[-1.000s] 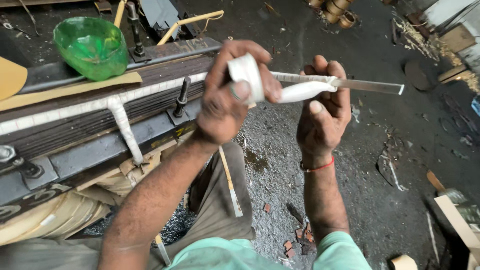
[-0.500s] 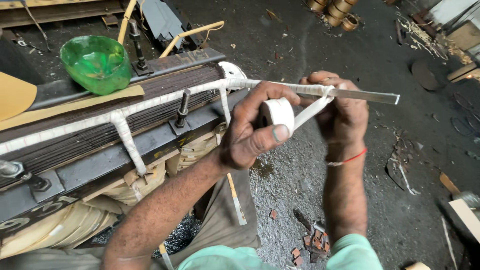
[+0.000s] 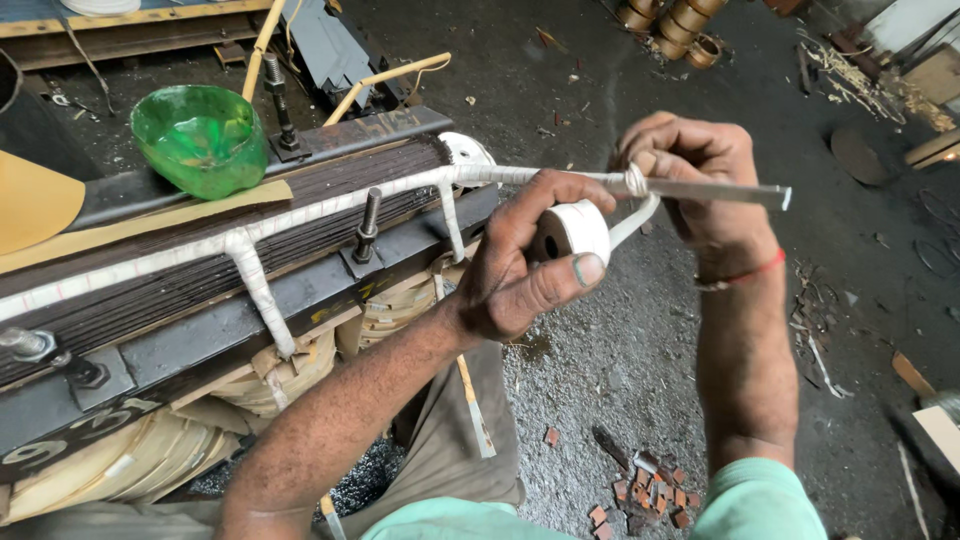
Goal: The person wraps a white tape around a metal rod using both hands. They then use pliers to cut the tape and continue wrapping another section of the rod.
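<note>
White tape roll (image 3: 575, 230) is pinched in my left hand (image 3: 520, 270), its strip running toward 2 o'clock onto the flat metal bar (image 3: 715, 191), which lies along 9-to-3 and which my right hand (image 3: 690, 165), the nearer one, grips closed.

Left hand (image 3: 520, 265) covers most of the white tape roll (image 3: 575, 230); only one flat face & a bit of the core hole show. Right hand (image 3: 690, 170) wraps the flat metal strip (image 3: 720, 190), so the part inside the fist is hidden. Both arms run out at the bottom edge; the person's body isn't visible beyond the green shirt (image 3: 760, 505). The big laminated metal core (image 3: 200, 270) is cut by the left edge, its yellowish windings (image 3: 110, 470) half hidden below it. Tan card sheet (image 3: 35, 200) also cut off at left. Cylinders (image 3: 675, 20) at top edge too small and cropped to ID. Floor debris (image 3: 650, 490) too small to tell.
</note>
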A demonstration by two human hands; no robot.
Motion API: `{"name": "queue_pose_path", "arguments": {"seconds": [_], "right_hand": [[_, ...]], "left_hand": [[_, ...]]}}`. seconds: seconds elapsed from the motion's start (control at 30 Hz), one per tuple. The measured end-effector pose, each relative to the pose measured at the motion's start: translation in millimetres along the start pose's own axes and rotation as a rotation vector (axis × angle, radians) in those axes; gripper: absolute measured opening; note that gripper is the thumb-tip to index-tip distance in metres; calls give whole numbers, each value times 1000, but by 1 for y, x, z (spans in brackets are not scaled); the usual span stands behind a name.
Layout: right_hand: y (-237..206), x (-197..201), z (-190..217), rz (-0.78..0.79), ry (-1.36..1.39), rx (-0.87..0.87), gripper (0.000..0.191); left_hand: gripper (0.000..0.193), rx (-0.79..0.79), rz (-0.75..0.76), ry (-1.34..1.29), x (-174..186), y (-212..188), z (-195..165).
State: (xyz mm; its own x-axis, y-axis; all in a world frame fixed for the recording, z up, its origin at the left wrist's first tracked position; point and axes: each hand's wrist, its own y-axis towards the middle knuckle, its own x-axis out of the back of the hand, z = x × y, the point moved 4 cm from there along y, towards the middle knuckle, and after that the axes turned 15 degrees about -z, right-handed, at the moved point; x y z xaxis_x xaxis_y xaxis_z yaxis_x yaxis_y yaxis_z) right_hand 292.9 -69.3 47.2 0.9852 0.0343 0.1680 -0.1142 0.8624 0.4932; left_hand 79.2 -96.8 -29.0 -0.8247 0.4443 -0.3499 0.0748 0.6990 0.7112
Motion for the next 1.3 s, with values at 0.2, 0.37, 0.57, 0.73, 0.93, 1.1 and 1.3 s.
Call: {"name": "queue_pose_path", "arguments": {"seconds": [0.2, 0.37, 0.57, 0.73, 0.93, 1.1, 1.3], "right_hand": [[-30, 9, -3, -232, -351, -76, 9], [-75, -28, -3, -494, -194, -32, 17], [-92, -40, 55, -515, -282, 498, 52], [-67, -49, 28, -331, -213, 451, 26], [-51, -58, 35, -451, -186, 636, 53], [-59, -47, 38, -449, -322, 651, 48], [-63, -52, 19, -300, -77, 513, 27]], "left_hand": [[43, -82, -95, -144, 17, -14, 2], [71, 91, -138, -392, 21, -62, -29], [40, 81, -87, -112, 25, -71, -93], [40, -323, 21, 146, 13, 28, -137], [41, -126, 120, 370, 52, 114, -59], [43, -102, 120, 149, 30, -43, -36], [46, -290, -83, 49, -92, -125, 12]]}}
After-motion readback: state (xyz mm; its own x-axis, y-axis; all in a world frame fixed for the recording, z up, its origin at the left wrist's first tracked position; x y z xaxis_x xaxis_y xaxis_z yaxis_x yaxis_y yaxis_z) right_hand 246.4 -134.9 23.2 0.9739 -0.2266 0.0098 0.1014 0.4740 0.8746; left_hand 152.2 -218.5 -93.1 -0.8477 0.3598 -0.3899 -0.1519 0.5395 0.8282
